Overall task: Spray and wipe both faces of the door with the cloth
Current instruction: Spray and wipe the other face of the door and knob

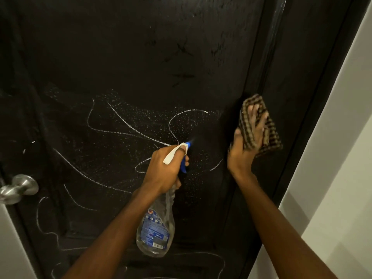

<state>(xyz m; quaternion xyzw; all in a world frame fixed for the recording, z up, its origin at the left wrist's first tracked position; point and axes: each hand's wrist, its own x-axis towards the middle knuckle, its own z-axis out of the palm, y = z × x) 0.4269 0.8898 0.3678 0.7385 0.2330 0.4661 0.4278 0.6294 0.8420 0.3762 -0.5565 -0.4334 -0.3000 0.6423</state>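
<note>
A black door [124,57] fills the view, marked with white chalk scribbles and dotted with fine spray droplets around its middle. My left hand [167,170] grips the neck of a clear spray bottle [156,228] with a white and blue trigger head, its nozzle aimed at the door face. My right hand [247,141] presses a brown checked cloth [267,135] flat against the door near its right edge, fingers spread over the cloth. The upper part of the door shows smeared wet streaks.
A silver round door knob [19,188] sticks out at the left edge. The dark door frame [314,77] runs down the right side, with a white wall [342,178] beyond it.
</note>
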